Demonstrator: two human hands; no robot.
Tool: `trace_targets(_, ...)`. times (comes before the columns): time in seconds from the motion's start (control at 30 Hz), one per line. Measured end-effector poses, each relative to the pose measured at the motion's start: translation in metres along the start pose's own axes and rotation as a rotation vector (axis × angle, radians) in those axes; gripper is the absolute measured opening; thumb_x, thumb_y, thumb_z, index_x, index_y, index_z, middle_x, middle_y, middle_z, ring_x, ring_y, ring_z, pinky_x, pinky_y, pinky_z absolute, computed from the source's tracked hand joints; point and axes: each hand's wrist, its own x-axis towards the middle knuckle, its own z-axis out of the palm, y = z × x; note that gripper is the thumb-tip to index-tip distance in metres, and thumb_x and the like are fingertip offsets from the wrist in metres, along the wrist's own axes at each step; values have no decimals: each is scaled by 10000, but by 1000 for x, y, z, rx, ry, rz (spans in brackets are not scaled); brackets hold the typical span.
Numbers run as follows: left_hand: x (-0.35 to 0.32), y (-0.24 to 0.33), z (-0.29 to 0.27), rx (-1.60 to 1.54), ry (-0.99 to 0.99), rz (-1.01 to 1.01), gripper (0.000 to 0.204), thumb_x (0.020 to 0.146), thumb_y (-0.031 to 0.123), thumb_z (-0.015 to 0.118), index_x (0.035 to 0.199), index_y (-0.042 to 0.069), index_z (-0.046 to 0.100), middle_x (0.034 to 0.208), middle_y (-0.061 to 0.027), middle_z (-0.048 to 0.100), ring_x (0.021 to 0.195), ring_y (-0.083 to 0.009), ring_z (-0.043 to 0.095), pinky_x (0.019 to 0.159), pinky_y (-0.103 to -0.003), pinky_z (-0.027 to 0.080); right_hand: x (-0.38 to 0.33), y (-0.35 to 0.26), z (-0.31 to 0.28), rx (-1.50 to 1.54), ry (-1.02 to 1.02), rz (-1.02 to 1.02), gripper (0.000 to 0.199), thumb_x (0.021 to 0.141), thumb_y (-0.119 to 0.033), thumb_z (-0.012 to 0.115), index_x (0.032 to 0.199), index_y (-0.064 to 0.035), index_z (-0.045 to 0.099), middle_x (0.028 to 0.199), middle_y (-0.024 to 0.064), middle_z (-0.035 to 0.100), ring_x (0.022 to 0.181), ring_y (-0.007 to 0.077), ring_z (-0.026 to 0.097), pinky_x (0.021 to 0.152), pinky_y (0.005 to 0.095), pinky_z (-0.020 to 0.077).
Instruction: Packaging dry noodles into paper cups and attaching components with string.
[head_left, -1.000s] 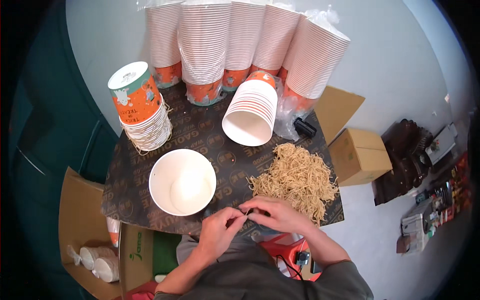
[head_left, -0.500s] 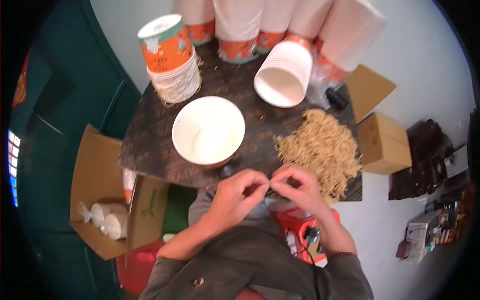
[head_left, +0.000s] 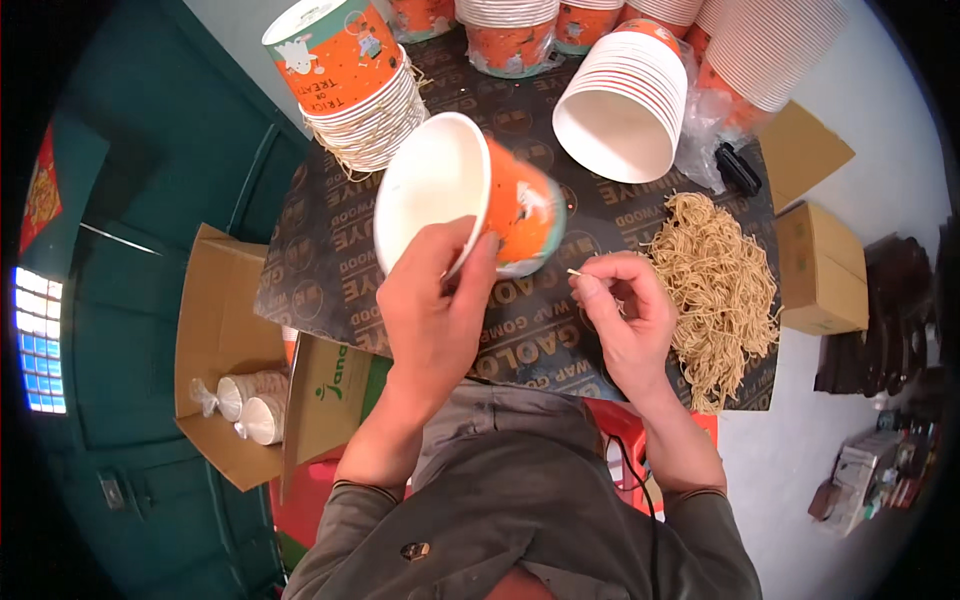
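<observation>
My left hand pinches the rim of a paper bucket, white inside and orange outside with a green base band. The bucket is tipped on its side above the dark table, its mouth to the left. To its right, my right hand is closed in a pinch on a short end of pale string; the rest of that string is hidden by the fingers. Beside the right hand lies a tangled heap of tan strings.
At the back left stands an upside-down stack of buckets with strings hanging round the rims. A nested stack lies on its side, near wrapped stacks and a black object. Cardboard boxes flank the table; the left box holds wrapped white stacks.
My hands have moved apart. The left now grips the bucket, which has gone from standing on the table to tilted; the right has moved right with the string end. The view has shifted.
</observation>
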Motion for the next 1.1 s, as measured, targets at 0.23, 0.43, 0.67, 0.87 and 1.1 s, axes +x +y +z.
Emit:
trace_targets(0.23,-47,-42,40,-792,75,-390,191,1109,35,705,1288,-30,696,1123,-14,737,1029,-53,649,922,-233,532,2,3,21,-182,-94,-225,111,992,38,785,1084,7,731,1085,122,787,944,193,742,864,329,585)
trace_targets(0.43,-72,-58,53,-825,21,-343,264,1073,-51,705,1335,-28,687,1210,-23,740,1106,-76,659,979,-263,536,-5,19,38,-313,-86,-217,134,971,36,798,1083,-11,743,1105,128,790,1022,249,746,901,368,583)
trace_targets(0.67,-79,-57,51,-853,-7,-364,318,1060,-69,693,1377,-45,673,1262,-55,743,1155,-119,674,1029,-289,540,-6,33,41,-416,-1,-356,133,945,-6,821,1051,-18,741,1055,124,781,1016,299,735,919,418,580)
trace_targets(0.87,-78,-52,50,-846,-27,-369,344,1041,-72,714,1379,-48,653,1271,-66,734,1159,-126,653,1044,-295,526,-7,33,37,-449,16,-394,142,933,-30,833,1046,-37,748,1050,101,778,1007,302,729,896,415,584)
trace_targets(1.1,-81,-46,52,-856,-65,-407,357,1046,-74,712,1394,-49,636,1306,-78,728,1184,-133,660,1048,-307,541,-10,35,32,-486,36,-422,158,921,-38,843,1051,-47,753,1044,100,776,999,301,730,888,419,583)
